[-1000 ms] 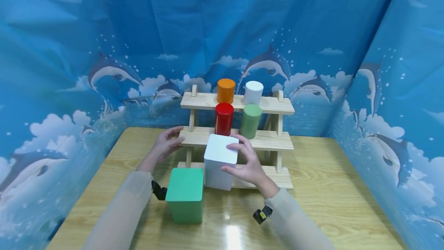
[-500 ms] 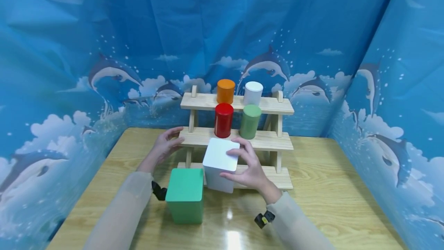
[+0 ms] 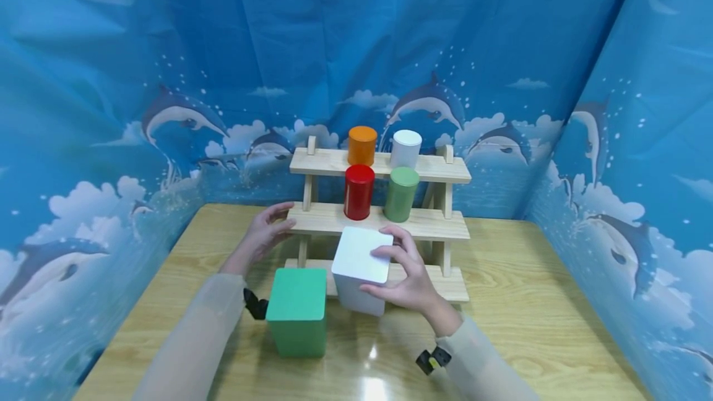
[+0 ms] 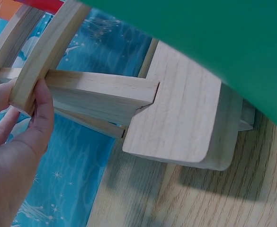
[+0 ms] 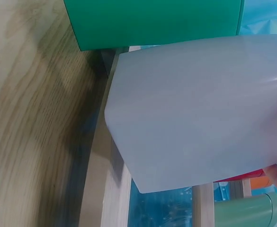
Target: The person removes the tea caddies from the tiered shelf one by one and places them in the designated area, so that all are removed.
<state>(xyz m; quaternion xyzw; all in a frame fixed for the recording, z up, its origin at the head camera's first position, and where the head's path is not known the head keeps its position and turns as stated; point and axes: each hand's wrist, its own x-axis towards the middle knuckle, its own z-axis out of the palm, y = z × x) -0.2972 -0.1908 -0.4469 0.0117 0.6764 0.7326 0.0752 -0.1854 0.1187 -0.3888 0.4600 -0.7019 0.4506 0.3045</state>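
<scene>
My right hand point(image 3: 409, 274) grips a white rectangular box point(image 3: 359, 268) by its upper part, thumb on the near side and fingers on the far right. The box is held in front of the bottom shelf, slightly tilted; its lower end fills the right wrist view. With thumb and fingers, my left hand point(image 3: 262, 234) pinches the left end of the middle shelf of a three-tier wooden rack point(image 3: 317, 218). The left wrist view shows that pinch on the shelf board point(image 4: 48, 56). A green box point(image 3: 298, 314) stands on the table near my left wrist.
A red canister point(image 3: 359, 194) and a light green canister point(image 3: 401, 195) stand on the middle shelf. On the top shelf are an orange canister point(image 3: 362, 147) and a white canister point(image 3: 406, 150). Blue dolphin-print sheets point(image 3: 356, 48) hang behind and beside the wooden table point(image 3: 523, 302).
My right hand has carried the white box slightly toward me and to the right, away from the middle shelf. The left hand keeps its place on the rack.
</scene>
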